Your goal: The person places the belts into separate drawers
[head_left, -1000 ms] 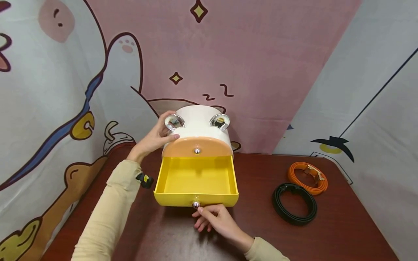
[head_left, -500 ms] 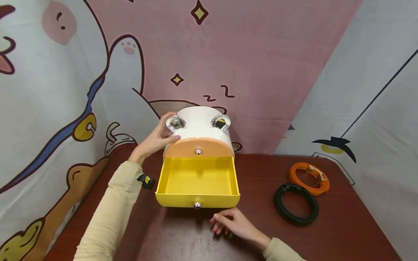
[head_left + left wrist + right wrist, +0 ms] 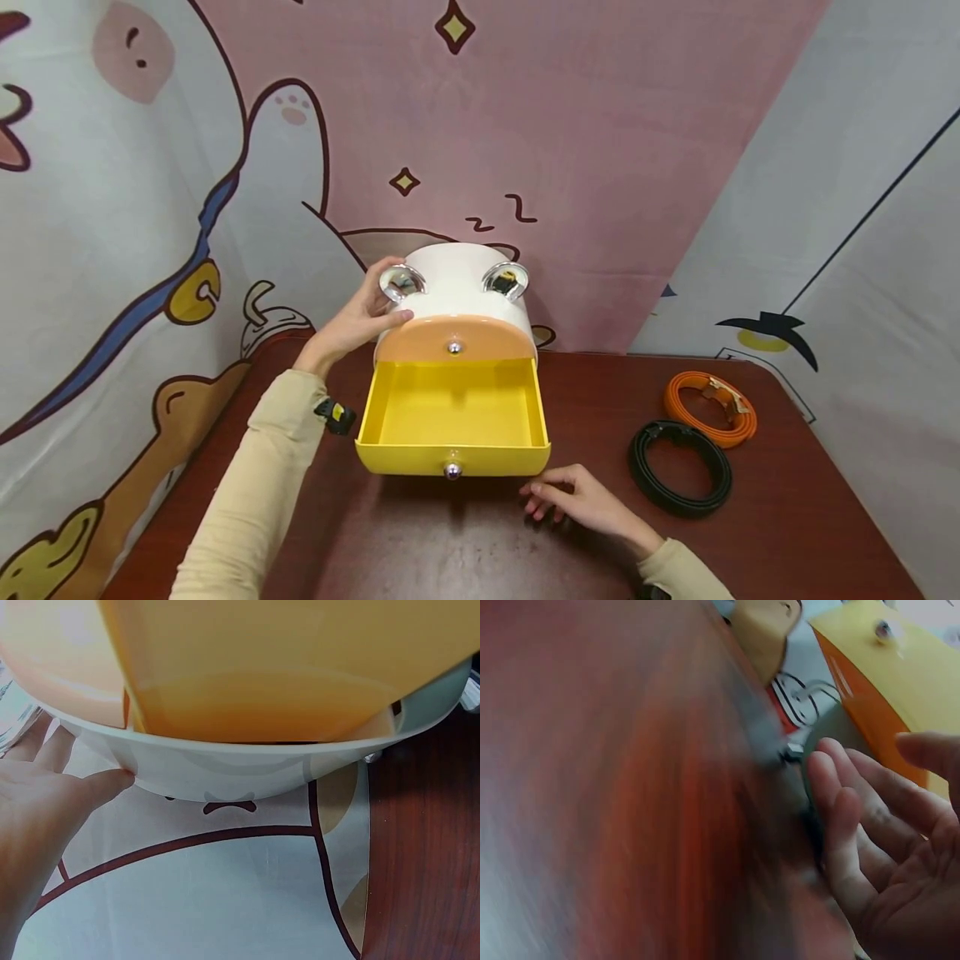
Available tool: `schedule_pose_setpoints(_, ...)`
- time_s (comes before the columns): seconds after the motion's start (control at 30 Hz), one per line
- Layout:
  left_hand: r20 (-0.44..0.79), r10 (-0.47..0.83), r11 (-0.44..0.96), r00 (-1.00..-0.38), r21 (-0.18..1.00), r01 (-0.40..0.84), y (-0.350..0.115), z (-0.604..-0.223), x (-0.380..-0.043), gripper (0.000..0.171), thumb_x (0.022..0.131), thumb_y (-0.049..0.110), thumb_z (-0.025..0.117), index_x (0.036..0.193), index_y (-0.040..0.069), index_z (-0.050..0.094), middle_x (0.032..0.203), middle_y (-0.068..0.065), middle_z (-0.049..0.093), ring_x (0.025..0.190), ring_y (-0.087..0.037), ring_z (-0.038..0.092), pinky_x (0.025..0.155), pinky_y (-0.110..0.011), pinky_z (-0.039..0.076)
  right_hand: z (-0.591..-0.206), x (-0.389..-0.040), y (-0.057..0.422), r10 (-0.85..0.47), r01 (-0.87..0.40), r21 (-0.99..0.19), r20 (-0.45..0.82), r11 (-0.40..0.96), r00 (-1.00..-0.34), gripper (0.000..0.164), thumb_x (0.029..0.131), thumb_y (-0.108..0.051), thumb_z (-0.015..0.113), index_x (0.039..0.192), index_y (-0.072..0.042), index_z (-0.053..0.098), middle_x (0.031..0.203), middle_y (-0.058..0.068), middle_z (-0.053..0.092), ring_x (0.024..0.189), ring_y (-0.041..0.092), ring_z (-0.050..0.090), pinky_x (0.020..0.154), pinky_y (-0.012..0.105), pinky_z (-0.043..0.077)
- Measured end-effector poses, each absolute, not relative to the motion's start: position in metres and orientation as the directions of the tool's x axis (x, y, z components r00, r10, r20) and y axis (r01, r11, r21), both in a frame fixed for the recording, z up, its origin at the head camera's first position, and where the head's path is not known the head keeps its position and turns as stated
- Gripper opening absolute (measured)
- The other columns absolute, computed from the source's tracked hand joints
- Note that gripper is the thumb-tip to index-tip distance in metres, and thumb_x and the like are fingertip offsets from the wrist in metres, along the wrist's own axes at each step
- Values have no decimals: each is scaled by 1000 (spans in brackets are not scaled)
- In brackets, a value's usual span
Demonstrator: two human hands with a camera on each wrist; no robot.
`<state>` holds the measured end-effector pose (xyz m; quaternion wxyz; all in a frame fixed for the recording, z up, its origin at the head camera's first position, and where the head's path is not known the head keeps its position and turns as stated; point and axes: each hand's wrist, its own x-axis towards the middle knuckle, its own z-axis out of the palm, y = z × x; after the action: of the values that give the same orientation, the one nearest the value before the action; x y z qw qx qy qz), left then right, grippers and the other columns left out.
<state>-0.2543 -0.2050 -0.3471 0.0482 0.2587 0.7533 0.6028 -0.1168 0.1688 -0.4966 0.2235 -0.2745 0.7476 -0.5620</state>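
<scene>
A white, rounded desktop drawer box (image 3: 459, 287) with two chrome ring-shaped eyes stands at the back of the table. Its lower yellow drawer (image 3: 405, 460) is pulled out and bare inside, with a silver knob (image 3: 452, 471) on its front. Above it, the peach upper drawer (image 3: 416, 340) is closed. My left hand (image 3: 358, 317) holds the box's left side, thumb (image 3: 112, 784) at the front edge and fingers by the left eye. Just beyond the yellow drawer's front right corner, my right hand (image 3: 581, 500) hovers low with loosely bent fingers, holding nothing.
On the right of the dark red table (image 3: 480, 550), a coiled black belt (image 3: 645, 482) lies in front of a coiled orange belt (image 3: 678, 408). A printed cartoon cloth (image 3: 570, 167) hangs behind and along both sides.
My right hand has let go of the drawer knob and moved right, past the drawer's corner. The drawer stays pulled out, and my left hand stays on the box.
</scene>
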Motion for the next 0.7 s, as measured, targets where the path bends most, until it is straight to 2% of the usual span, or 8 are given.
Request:
schedule_pose_setpoints(0.13, 235, 443, 145, -865, 934, 328, -205, -347, -256, 76, 93, 4, 63, 149, 26, 17, 143, -14, 39, 130, -30, 41, 106, -53, 29, -495, -122, 187, -655, -188, -957, -2, 219, -755, 27, 102, -12, 50, 112, 7, 66, 91, 14, 71, 79, 31, 68, 59, 41, 55)
schedule_pose_setpoints(0.4, 239, 436, 134, -868, 936, 325, -205, -348, -257, 76, 93, 3, 63, 148, 27, 18, 141, -15, 39, 128, -30, 43, 105, -52, 30, -490, -129, 217, -555, -205, -944, 27, 260, -832, 29, 101, -13, 53, 117, 9, 63, 95, 18, 70, 84, 34, 67, 64, 42, 55)
schedule_pose_setpoints(0.7, 239, 440, 134, -866, 936, 326, -205, -347, -254, 75, 93, 3, 63, 148, 26, 18, 141, -16, 39, 127, -29, 43, 105, -51, 31, -486, -125, 250, -393, -315, -841, 135, 441, -909, 26, 99, -18, 58, 119, -3, 67, 107, 9, 70, 100, 19, 64, 83, 31, 50)
